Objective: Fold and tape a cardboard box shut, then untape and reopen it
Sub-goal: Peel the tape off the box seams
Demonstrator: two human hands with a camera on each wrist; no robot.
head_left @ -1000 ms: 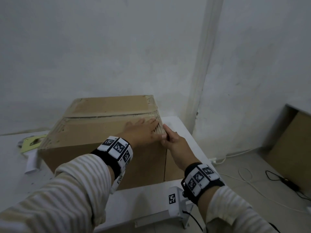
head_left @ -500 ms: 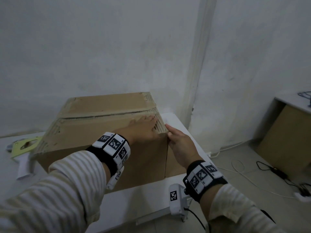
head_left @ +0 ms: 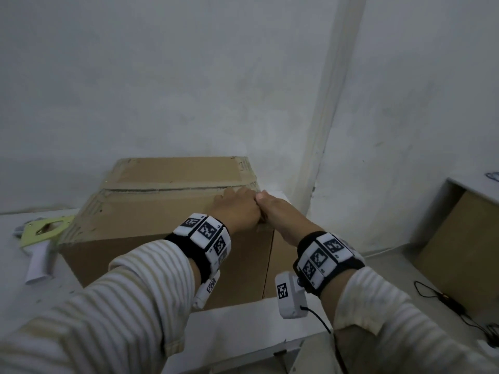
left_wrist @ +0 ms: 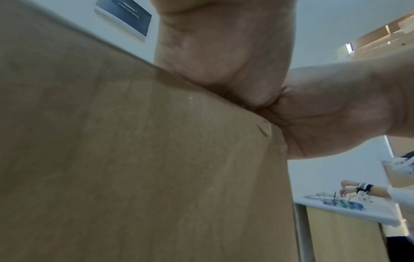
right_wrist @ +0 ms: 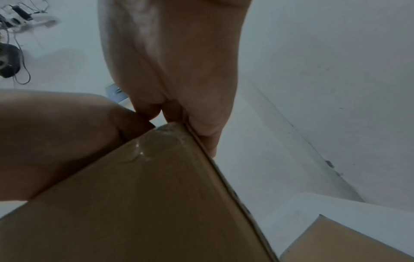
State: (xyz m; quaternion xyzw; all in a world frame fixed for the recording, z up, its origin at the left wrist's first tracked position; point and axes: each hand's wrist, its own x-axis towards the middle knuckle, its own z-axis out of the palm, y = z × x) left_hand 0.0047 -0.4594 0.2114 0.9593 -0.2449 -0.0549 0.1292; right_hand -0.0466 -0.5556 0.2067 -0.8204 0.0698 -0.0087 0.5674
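A brown cardboard box stands on the white table with its top flaps folded down and a dark seam across the top. My left hand lies flat on the top near the right front corner, fingers straight. My right hand presses against the top right edge beside it, its thumb touching the left hand. In the right wrist view a wrinkled strip of clear tape covers the box corner, and a finger lies straight along that edge. Most right fingers are hidden.
A yellow and white tape dispenser lies on the table left of the box. A white wall stands close behind. To the right are a low cabinet and cables on the floor.
My right hand has moved up and forward along the box's right edge until it touches the left hand. The left hand stays flat on the top, shifted slightly forward.
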